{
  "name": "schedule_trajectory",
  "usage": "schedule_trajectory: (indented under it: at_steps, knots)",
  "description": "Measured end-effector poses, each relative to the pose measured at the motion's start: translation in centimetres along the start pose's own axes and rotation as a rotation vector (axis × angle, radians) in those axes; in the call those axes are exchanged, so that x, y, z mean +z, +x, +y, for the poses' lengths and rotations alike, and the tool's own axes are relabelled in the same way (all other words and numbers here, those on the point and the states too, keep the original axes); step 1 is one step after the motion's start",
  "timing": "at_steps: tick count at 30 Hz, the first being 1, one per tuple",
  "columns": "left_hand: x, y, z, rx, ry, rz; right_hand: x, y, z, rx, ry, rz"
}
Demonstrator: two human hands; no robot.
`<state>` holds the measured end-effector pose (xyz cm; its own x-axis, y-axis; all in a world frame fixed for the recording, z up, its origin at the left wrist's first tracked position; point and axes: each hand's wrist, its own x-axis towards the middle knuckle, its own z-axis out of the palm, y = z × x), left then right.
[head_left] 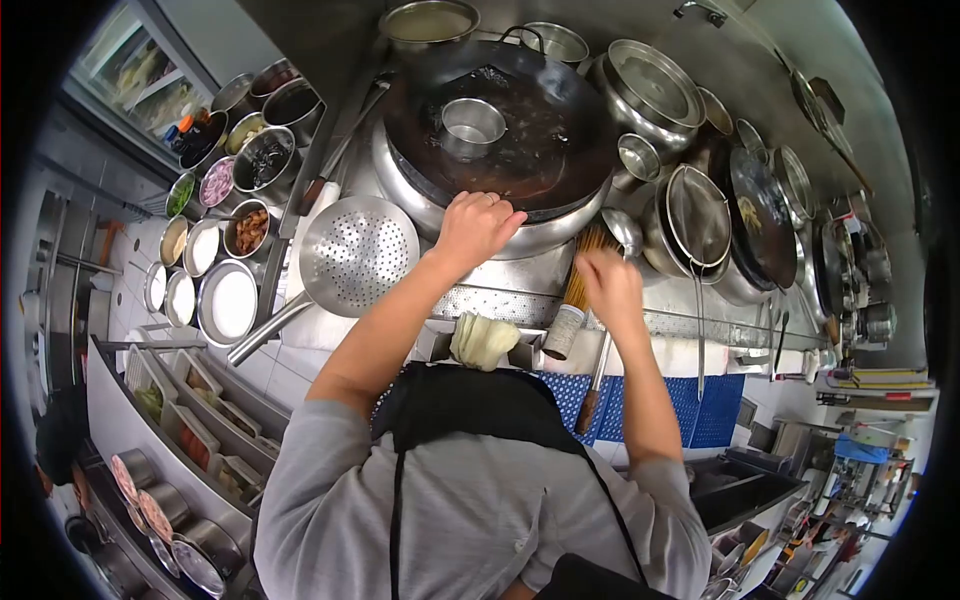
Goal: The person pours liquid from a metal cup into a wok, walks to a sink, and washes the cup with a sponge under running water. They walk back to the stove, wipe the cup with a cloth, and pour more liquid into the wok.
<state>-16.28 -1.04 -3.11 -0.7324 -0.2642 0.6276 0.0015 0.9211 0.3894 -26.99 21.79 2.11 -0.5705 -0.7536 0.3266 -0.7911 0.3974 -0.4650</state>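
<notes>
Left hand (478, 225) curls over the wok (560, 140) rim at six o'clock; right hand (610, 288) grips a ladle (622, 232) handle, brush (573, 300) at its nine o'clock.

Big dark wok (540, 150) is seated level in the steel burner ring (400, 175), with thin brownish liquid pooled across its bottom. The ladle (622, 230) is found at the wok's 4 o'clock, its long handle run down toward 6. The bamboo brush (577, 290) is laid just beside it.
</notes>
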Motion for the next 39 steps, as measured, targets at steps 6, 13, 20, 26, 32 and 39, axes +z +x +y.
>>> schedule_trajectory:
  at_steps: [6,13,20,26,32,39]
  knots:
    - [-0.7,-0.5,1.7,-0.004,0.164,-0.038,11.6,16.2,-1.6,-0.408,-0.278,0.013]
    - [-0.3,-1.2,1.1,0.02,0.223,0.001,17.1,22.6,-0.8,-0.307,-0.481,-0.223]
    - [-0.3,-1.3,1.4,-0.056,0.157,-0.004,17.9,24.3,4.9,0.594,0.771,0.017]
    - [-0.3,-1.4,1.6,-0.049,0.16,0.01,13.7,21.8,3.1,-0.482,-0.396,0.081]
    - [-0.3,-1.4,1.7,-0.049,0.195,0.016,13.1,23.4,2.6,-0.562,-0.891,0.014]
    - [-0.5,-1.0,1.7,-0.032,0.162,0.003,14.6,25.0,5.0,-0.281,-0.673,0.002]
